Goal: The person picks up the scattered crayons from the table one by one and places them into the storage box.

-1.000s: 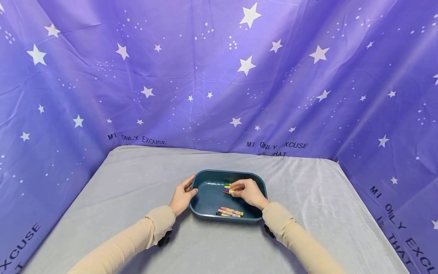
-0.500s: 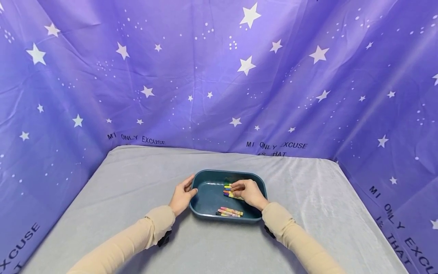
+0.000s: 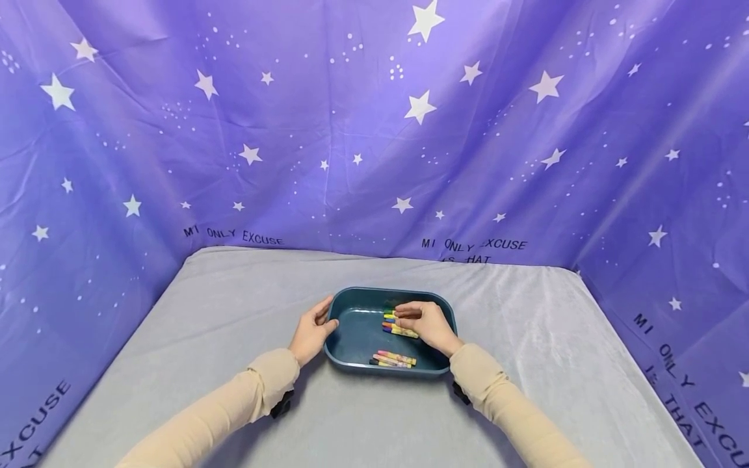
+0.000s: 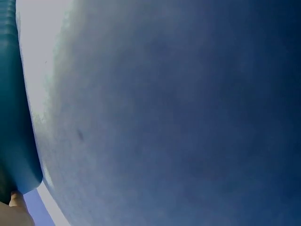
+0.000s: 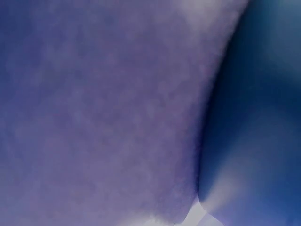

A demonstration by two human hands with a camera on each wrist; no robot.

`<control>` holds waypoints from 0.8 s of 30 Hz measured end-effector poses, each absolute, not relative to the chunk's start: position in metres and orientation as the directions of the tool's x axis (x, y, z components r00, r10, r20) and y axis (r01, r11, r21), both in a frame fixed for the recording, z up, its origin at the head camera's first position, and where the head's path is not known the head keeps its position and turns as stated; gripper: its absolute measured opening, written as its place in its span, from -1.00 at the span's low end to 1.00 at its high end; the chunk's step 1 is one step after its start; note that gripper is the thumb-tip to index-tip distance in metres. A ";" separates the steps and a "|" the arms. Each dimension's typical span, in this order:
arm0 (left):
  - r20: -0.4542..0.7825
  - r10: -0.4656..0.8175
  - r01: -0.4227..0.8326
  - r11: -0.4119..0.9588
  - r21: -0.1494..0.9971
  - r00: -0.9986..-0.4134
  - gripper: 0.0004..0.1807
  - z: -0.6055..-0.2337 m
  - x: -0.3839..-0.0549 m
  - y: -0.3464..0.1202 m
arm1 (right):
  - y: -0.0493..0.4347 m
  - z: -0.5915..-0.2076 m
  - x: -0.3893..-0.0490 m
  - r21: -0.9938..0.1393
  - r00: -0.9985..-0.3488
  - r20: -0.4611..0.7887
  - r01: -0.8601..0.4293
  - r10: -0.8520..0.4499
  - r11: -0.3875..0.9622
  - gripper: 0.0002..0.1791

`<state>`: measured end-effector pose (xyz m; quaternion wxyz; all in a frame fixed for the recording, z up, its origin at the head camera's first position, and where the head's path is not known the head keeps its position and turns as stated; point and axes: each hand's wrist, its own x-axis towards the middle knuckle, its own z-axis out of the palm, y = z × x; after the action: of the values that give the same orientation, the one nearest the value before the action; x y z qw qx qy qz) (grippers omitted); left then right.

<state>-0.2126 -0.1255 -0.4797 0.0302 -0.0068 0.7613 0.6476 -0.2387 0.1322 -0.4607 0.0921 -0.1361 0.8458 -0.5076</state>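
A dark teal tray (image 3: 357,366) stands on the cloth-covered table. My left hand (image 3: 310,331) holds its left end, thumb over the rim and fingers along the outside wall. In the left wrist view, the tray's outer side (image 4: 16,122) and a bit of that hand (image 4: 16,212) show at the left edge. My right hand (image 3: 431,325) reaches into the tray, its thumb and fingertips at a row of crayons (image 3: 404,332) with green, yellow, blue, orange and purple ends. The hand partly hides this row. Nearer the front wall lies a smaller group of crayons (image 3: 396,358), pink and black among them.
Grey cloth (image 3: 234,312) covers the table around the tray. A purple curtain (image 3: 328,130) with white stars hangs behind and along both sides. The right wrist view shows mostly cloth and the tray's outer wall (image 5: 254,117).
The right thumb and fingers have shifted slightly toward the back of the tray, uncovering more of the orange and purple crayons. The left hand and the tray keep their place.
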 end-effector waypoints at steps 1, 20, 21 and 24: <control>-0.057 0.031 -0.051 0.165 0.985 -0.998 -0.36 -0.480 -0.212 -0.126 | 0.133 -0.461 -0.238 -0.887 -0.945 -0.021 -0.134 -0.327 0.443 -0.67; -0.068 0.165 -0.026 0.243 0.970 -0.984 -0.30 -0.471 -0.203 -0.149 | 0.156 -0.439 -0.220 -0.929 -0.924 0.057 -0.188 -0.377 0.319 -0.44; -0.074 0.162 -0.028 0.266 0.964 -0.984 -0.31 -0.469 -0.203 -0.152 | 0.162 -0.438 -0.219 -0.918 -0.930 0.069 -0.201 -0.361 0.343 -0.43; -0.024 0.131 0.035 0.432 0.901 -0.991 -0.30 -0.455 -0.204 -0.165 | 0.187 -0.431 -0.219 -0.856 -0.955 0.114 -0.234 -0.274 0.461 -0.36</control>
<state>-0.2044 -0.1650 -0.4549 0.0453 0.0492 0.8448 0.5309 -0.2187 0.1872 -0.4307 0.0201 -0.1486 0.8543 -0.4976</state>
